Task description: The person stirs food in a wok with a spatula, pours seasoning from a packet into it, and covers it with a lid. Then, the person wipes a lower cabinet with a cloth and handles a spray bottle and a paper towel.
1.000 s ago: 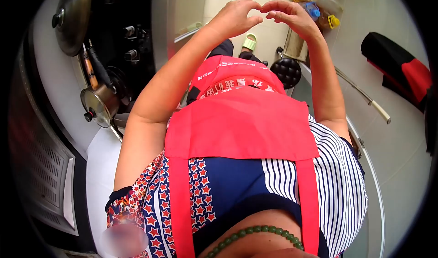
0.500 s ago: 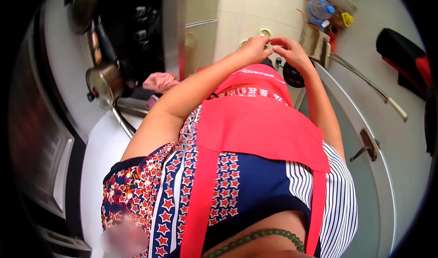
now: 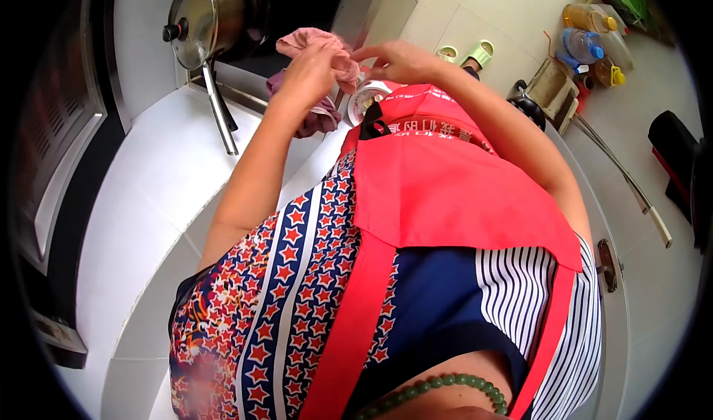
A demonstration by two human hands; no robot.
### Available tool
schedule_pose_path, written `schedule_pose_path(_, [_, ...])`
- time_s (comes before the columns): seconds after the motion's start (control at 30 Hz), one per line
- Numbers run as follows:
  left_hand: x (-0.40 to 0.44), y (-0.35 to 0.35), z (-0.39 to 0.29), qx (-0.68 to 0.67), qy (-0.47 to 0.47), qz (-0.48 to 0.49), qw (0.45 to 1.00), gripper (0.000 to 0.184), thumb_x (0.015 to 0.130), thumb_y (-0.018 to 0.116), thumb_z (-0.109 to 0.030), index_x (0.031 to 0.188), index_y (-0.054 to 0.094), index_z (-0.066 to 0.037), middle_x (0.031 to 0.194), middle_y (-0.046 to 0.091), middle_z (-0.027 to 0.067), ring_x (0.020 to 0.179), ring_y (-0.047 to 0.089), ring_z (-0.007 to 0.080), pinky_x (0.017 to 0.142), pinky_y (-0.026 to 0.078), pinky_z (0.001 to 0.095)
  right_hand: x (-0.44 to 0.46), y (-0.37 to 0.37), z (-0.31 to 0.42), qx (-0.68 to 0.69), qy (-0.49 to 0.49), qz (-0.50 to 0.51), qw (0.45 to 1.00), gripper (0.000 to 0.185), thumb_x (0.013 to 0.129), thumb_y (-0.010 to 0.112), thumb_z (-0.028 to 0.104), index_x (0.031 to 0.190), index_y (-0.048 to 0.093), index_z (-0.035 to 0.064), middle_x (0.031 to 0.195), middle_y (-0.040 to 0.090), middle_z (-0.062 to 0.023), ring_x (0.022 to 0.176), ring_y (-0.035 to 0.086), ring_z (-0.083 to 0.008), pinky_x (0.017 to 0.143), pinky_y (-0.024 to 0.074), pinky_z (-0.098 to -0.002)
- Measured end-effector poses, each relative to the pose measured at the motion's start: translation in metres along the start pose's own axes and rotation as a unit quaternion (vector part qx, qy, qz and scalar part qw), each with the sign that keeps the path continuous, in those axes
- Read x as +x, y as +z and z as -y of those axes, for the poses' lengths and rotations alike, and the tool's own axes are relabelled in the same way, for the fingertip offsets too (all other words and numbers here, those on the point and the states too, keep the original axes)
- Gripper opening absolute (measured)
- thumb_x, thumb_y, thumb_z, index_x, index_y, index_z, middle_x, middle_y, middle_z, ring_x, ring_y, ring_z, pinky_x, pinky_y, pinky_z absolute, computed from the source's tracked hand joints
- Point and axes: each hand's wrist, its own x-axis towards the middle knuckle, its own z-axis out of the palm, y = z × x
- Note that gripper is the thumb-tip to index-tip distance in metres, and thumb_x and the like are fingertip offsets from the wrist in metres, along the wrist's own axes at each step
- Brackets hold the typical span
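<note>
In the head view my left hand (image 3: 312,71) is closed around a crumpled pink cloth (image 3: 344,69), parts of which stick out on both sides of the fingers. My right hand (image 3: 401,61) is just right of the cloth, its fingers apart and their tips close to the cloth's edge; whether they touch it I cannot tell. Under my hands a purple cloth (image 3: 319,121) lies at the counter edge. Beside it is a round, white-rimmed container (image 3: 359,106), partly hidden by the red apron (image 3: 460,197).
A lidded pot (image 3: 194,23) stands on the dark stove, its long handle (image 3: 219,112) reaching over the white counter (image 3: 160,175). Several bottles (image 3: 583,45) and a dustpan (image 3: 548,86) are on the floor at right. A door handle (image 3: 607,265) is near my right elbow.
Both hands have moved left from in front of the apron to the counter side. My left hand has taken hold of the pink cloth. The view has turned toward the counter.
</note>
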Motion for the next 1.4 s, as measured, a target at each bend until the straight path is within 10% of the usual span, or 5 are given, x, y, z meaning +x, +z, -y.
schedule_pose_path(0.23, [-0.064, 0.017, 0.034, 0.080, -0.205, 0.167, 0.961, 0.049, 0.069, 0.075, -0.019, 0.113, 0.055, -0.011, 0.128, 0.040, 0.0196, 0.110, 0.046, 0.0490, 0.093, 0.042, 0.0481, 0.026, 0.055, 0.013, -0.030, -0.094, 0.062, 0.993, 0.043, 0.081, 0.066, 0.019, 0.122, 0.058, 0.0102, 0.097, 0.066, -0.0159, 0.084, 0.064, -0.0260, 0.076, 0.0496, -0.0372])
schedule_pose_path(0.53, [-0.064, 0.010, 0.055, -0.005, -0.075, 0.031, 0.997, 0.031, 0.066, 0.067, -0.005, 0.097, 0.062, -0.007, 0.097, 0.055, 0.0191, 0.092, 0.055, 0.0372, 0.085, 0.045, 0.0401, 0.009, 0.044, 0.020, 0.038, -0.027, 0.102, 0.994, 0.060, 0.079, 0.069, 0.025, 0.133, 0.047, 0.0132, 0.120, 0.059, -0.0148, 0.101, 0.062, -0.0272, 0.086, 0.0497, -0.0364])
schedule_pose_path(0.8, [-0.002, -0.125, -0.086, -0.469, 0.044, 0.034, 0.881, 0.018, 0.076, 0.060, -0.004, 0.094, 0.059, -0.002, 0.084, 0.058, -0.0020, 0.079, 0.053, 0.0056, 0.069, 0.046, 0.0212, -0.061, -0.002, 0.042, 0.341, -0.048, -0.151, 0.927, 0.068, 0.076, 0.072, 0.018, 0.136, 0.041, 0.0103, 0.116, 0.058, -0.0087, 0.108, 0.055, -0.0197, 0.097, 0.0430, -0.0315])
schedule_pose_path(1.0, [0.086, -0.114, -0.131, -0.598, 0.166, -0.043, 0.783, 0.024, 0.091, 0.054, -0.009, 0.114, 0.055, -0.002, 0.109, 0.061, 0.0079, 0.099, 0.060, 0.0169, 0.090, 0.048, 0.0336, -0.147, -0.083, 0.042, 0.435, -0.127, -0.386, 0.803, 0.017, 0.092, 0.057, 0.015, 0.105, 0.060, 0.0044, 0.088, 0.065, -0.0042, 0.075, 0.063, -0.0104, 0.059, 0.0544, -0.0235])
schedule_pose_path(1.4, [0.163, -0.054, -0.222, -0.772, 0.143, 0.190, 0.590, 0.029, 0.096, 0.050, -0.026, 0.118, 0.054, -0.007, 0.109, 0.064, 0.0060, 0.096, 0.063, 0.0171, 0.079, 0.054, 0.0344, -0.220, -0.140, 0.071, 0.346, -0.180, -0.588, 0.709, 0.016, 0.093, 0.053, 0.013, 0.103, 0.059, 0.0011, 0.093, 0.066, -0.0091, 0.081, 0.064, -0.0159, 0.074, 0.0527, -0.0286])
